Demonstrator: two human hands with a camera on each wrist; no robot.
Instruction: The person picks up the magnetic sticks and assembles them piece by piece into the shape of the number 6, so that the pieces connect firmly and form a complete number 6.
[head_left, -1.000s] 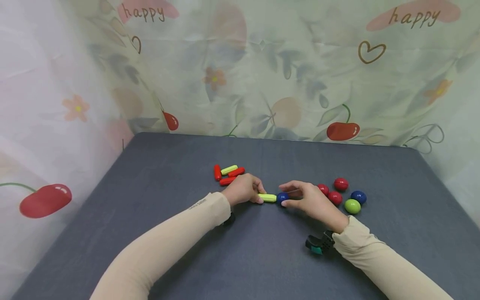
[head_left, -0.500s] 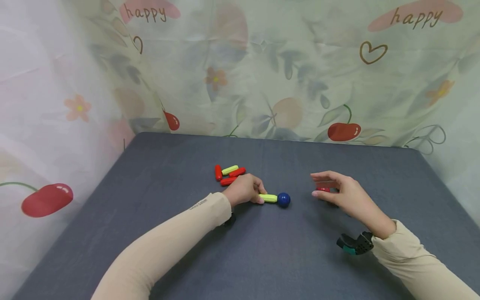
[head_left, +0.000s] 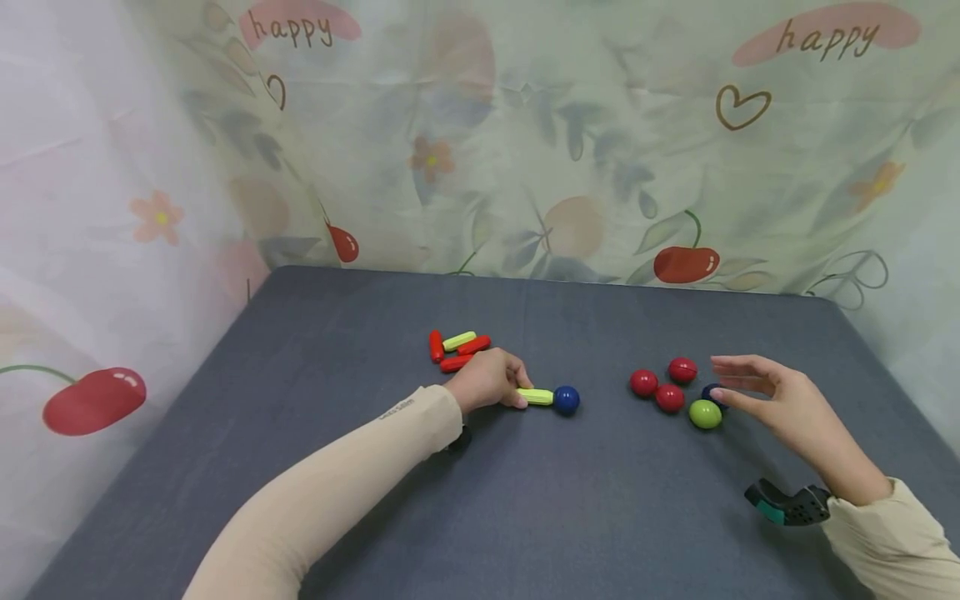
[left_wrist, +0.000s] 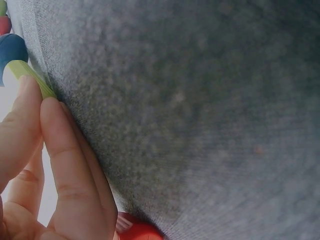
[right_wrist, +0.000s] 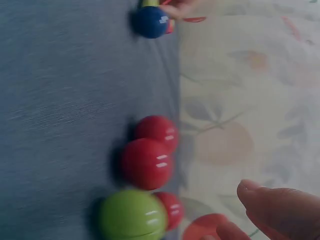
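Between thumb and fingers my left hand [head_left: 491, 379] pinches a ribbed yellow-green stick [head_left: 538, 397], which lies low over the table. At the stick's right end is a blue ball [head_left: 567, 401], touching it; in the left wrist view the stick [left_wrist: 30, 75] and ball [left_wrist: 14, 47] line up end to end. My right hand [head_left: 780, 404] hovers with fingers spread beside a second blue ball [head_left: 712, 395], partly covering it. Nothing is visible in its grasp. A green ball [head_left: 705, 414] sits just in front of that blue one.
Several red balls, one of them a red ball [head_left: 670, 397], cluster left of the green one. Behind my left hand lie red sticks [head_left: 437, 346] and another yellow-green stick [head_left: 459, 341]. The dark grey table [head_left: 525, 517] ends at a printed curtain [head_left: 510, 167].
My right hand has left the blue ball at the stick's end and moved right, past the red balls, to the other blue ball. My left hand stays in place.
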